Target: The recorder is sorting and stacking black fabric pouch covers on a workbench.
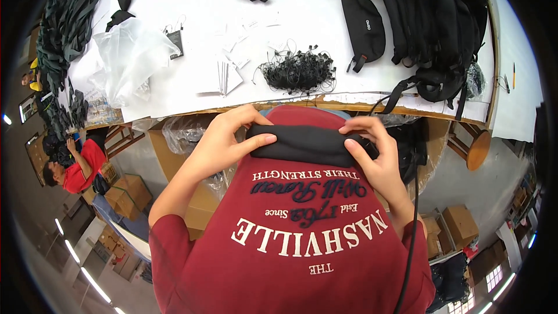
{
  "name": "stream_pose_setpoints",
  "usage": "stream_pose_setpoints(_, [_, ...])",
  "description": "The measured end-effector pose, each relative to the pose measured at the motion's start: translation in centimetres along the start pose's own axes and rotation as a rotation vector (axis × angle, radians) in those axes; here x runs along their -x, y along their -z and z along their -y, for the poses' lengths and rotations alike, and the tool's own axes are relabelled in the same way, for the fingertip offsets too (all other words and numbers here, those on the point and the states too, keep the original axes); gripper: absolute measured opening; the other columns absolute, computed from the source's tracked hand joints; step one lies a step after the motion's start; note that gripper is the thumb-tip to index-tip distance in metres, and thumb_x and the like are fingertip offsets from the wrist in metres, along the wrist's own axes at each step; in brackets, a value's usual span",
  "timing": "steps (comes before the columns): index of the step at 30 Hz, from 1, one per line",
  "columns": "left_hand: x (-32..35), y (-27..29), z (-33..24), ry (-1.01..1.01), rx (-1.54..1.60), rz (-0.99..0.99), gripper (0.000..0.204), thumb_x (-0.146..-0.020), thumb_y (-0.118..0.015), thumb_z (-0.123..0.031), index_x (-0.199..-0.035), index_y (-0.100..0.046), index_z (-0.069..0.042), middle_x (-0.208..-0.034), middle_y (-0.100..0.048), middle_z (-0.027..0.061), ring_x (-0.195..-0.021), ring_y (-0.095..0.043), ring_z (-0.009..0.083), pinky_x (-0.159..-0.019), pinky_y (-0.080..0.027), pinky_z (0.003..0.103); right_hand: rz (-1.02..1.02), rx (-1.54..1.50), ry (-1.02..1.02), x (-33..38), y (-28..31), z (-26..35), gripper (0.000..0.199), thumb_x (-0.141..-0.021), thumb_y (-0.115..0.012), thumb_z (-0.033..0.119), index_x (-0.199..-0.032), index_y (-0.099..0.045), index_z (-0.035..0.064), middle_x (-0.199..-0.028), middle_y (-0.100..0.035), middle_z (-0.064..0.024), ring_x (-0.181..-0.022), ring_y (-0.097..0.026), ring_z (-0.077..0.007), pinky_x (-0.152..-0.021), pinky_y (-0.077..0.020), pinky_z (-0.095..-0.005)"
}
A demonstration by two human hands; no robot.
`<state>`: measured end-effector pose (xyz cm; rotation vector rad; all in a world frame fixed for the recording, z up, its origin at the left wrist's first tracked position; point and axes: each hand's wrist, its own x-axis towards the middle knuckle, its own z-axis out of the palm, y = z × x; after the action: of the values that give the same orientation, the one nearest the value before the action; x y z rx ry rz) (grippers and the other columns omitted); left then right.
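left hand (225,139) and right hand (379,152) hold black fabric (305,144) near a white table (308,11).

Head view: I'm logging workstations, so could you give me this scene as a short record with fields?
Left hand: grips the left end of a black fabric item
Right hand: grips the item's right end
Table: white top
Table middle: heap of thin black cords, white cards left of it
Table right: black pouch beside a row of black bags
Table left: clear plastic bag
Background, left: another person in red
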<state>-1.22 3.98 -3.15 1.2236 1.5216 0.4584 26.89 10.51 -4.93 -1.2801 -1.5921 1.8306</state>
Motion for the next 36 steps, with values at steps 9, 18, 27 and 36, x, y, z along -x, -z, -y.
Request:
stream_pose_setpoints(9, [1.1, -0.3, 0.9, 0.064, 0.094, 0.015, 0.024, -0.082, -0.072, -0.021, -0.084, -0.061, 0.001, -0.075, -0.058, 0.0093, -0.069, -0.056, 0.0202, -0.067, -0.046, 0.030, 0.069, 0.289, 0.097, 0.2, 1.3, -0.2, 0.010, -0.085, -0.066, 0.005, -0.089, -0.059, -0.0018, -0.078, -0.063, -0.0110, -0.067, -0.063, -0.0229, -0.059, -0.0475, -0.0288])
stream_pose_setpoints(18, [-1.3, -0.8, -2.7, -0.115, -0.048, 0.117, 0.017, -0.084, -0.069, -0.016, -0.091, -0.065, -0.001, -0.083, -0.061, 0.0084, -0.077, -0.059, 0.0197, -0.070, -0.045, 0.031, 0.272, 0.301, 0.016, -1.5, 1.0, 2.6, 0.013, -0.086, -0.063, 0.007, -0.095, -0.062, -0.0025, -0.082, -0.065, -0.0109, -0.073, -0.064, -0.0184, -0.068, -0.0484, -0.0269])
stream_pose_setpoints(27, [-2.4, -0.9, -2.3, -0.047, -0.013, 0.089, 0.016, -0.082, -0.071, -0.016, -0.085, -0.067, -0.001, -0.080, -0.065, 0.0110, -0.078, -0.064, 0.0247, -0.072, -0.049, 0.034, 0.209, 0.330, 0.107, -2.8, -0.1, 1.7, 0.016, -0.084, -0.069, 0.015, -0.085, -0.060, 0.0014, -0.076, -0.065, -0.0112, -0.067, -0.064, -0.0285, -0.058, -0.0484, -0.0335])
stream_pose_setpoints(36, [-7.8, 2.7, 5.8, 0.013, 0.528, -0.684, 0.023, -0.093, -0.058, -0.015, -0.112, -0.059, -0.002, -0.109, -0.063, 0.0051, -0.099, -0.057, 0.0133, -0.088, -0.043, 0.027, -0.411, -0.083, 0.222, -17.4, -3.0, -1.4, 0.020, -0.087, -0.069, 0.014, -0.082, -0.059, -0.0031, -0.070, -0.061, -0.0029, -0.068, -0.054, -0.0066, -0.065, -0.0452, -0.0238])
